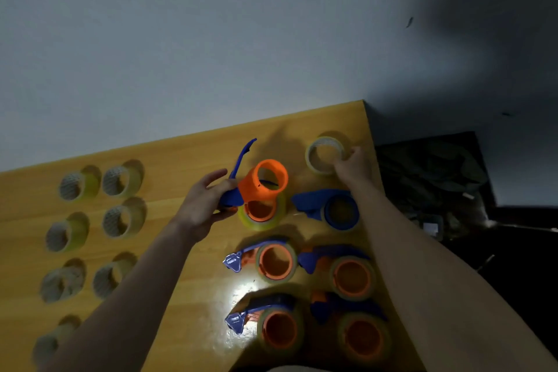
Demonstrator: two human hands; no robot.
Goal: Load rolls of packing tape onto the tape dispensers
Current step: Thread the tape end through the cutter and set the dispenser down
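Mid-load: left hand (208,205) grip clamped on empty orange-drum dispenser (259,183), right hand (351,164) pinching tape roll (324,155) on desk (187,160); next, likely seat roll over drum.

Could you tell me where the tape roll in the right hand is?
Head view: the tape roll sits near the table's far right corner, beyond the blue dispenser.

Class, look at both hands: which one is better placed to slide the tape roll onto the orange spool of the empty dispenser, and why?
The right hand. Its fingers already grip the loose tape roll beside the raised dispenser. The left hand is busy holding that dispenser by its blue handle, with the orange spool's open end clear.
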